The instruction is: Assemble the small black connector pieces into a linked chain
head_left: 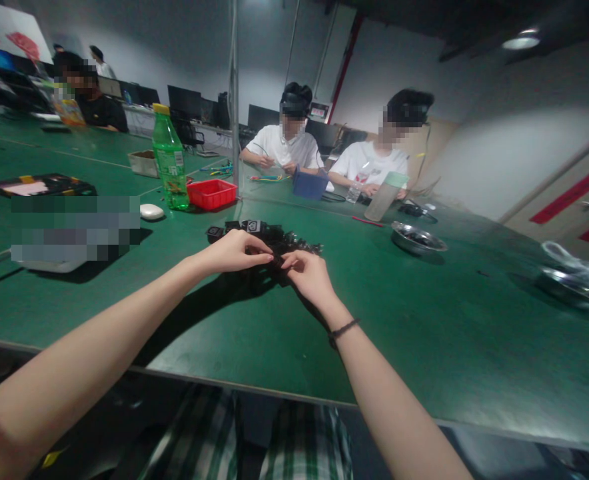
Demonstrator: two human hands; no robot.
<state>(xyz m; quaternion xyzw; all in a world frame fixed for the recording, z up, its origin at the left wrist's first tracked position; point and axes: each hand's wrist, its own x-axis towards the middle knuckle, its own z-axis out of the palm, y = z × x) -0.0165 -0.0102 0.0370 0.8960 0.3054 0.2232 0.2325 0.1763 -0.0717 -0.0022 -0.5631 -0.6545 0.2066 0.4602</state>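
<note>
In front of the red tray (pixel 212 204) and slightly right of it, the left hand (pixel 232 252) covers part of the black pieces (pixel 289 241); whatever its fingertips and those of the right hand (pixel 310 275) meet at is too small and dark to tell. Left of the tray, pixelation masks most of a pale container (pixel 59 265). Right of the tray, a steel bowl's (pixel 414 249) small contents are indistinct; farther right, a clear bag (pixel 587 270) is blurred and cut off by the edge.

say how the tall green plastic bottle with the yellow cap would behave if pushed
The tall green plastic bottle would probably tip if pushed high, being narrow. Its rounded body suggests it might roll once toppled. With its yellow cap on, spilling seems unlikely.
</note>
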